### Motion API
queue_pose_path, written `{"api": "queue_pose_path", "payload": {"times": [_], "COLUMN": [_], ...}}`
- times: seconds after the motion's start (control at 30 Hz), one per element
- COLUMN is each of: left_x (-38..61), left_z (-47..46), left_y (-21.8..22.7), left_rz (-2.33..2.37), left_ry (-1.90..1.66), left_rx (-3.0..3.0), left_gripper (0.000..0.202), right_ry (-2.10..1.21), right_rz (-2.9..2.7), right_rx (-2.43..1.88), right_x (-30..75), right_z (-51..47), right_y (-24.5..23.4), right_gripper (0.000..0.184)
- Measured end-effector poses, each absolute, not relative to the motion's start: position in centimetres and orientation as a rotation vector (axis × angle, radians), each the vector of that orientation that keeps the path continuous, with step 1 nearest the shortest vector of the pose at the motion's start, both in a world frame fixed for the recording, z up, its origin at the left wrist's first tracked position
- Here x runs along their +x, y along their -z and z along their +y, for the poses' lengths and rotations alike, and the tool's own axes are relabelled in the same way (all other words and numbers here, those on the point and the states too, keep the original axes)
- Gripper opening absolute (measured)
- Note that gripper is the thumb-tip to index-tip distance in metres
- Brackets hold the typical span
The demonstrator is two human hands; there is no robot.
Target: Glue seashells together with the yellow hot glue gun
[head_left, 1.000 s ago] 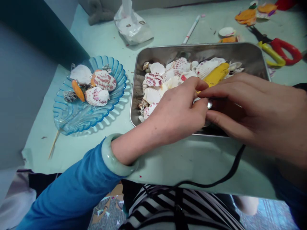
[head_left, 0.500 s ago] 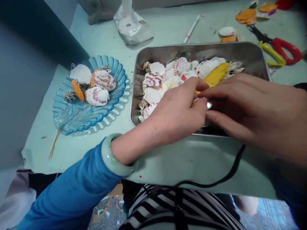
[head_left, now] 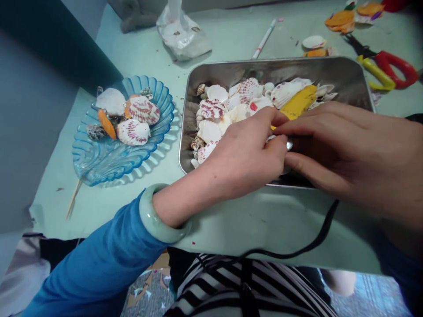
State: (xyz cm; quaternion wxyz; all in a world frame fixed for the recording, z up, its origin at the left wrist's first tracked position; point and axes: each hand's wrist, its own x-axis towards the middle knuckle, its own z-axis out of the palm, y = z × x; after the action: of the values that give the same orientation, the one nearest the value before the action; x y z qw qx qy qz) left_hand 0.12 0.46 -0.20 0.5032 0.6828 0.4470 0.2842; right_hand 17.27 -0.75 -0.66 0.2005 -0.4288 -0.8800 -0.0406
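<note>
A metal tray [head_left: 346,72] holds several white and red-striped shells [head_left: 228,103] and a yellow piece [head_left: 300,102]. My left hand [head_left: 241,160] rests over the tray's front edge with its fingers curled and pinched. My right hand [head_left: 353,152] meets it fingertip to fingertip, also pinched. Between the two hands a small shiny thing [head_left: 288,144] shows; I cannot make out what it is. A pale green bangle [head_left: 155,218] circles my left wrist above a blue sleeve.
A blue glass dish [head_left: 99,158] with several shells stands at the left. Red and yellow scissors [head_left: 386,66], a white stick [head_left: 263,40], a crumpled plastic bag [head_left: 181,37] and orange scraps [head_left: 340,21] lie at the back. A black cord [head_left: 317,237] crosses the table's front edge.
</note>
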Motion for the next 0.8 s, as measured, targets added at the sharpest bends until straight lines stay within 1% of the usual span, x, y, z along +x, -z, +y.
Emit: {"api": "queue_pose_path", "payload": {"times": [0.4, 0.8], "left_x": [0.16, 0.04], "left_z": [0.34, 0.26], "left_y": [0.45, 0.54], "left_rz": [1.082, 1.09], "left_ry": [-0.654, -0.645], "left_rx": [1.709, 1.793], "left_gripper": [0.018, 0.019], "right_ry": [0.133, 0.123], "right_rz": [-2.477, -2.497], "right_rx": [-1.196, -1.193], "right_x": [17.3, 17.33], "right_z": [-0.68, -0.7], "right_y": [0.79, 0.77], "right_gripper": [0.036, 0.031]}}
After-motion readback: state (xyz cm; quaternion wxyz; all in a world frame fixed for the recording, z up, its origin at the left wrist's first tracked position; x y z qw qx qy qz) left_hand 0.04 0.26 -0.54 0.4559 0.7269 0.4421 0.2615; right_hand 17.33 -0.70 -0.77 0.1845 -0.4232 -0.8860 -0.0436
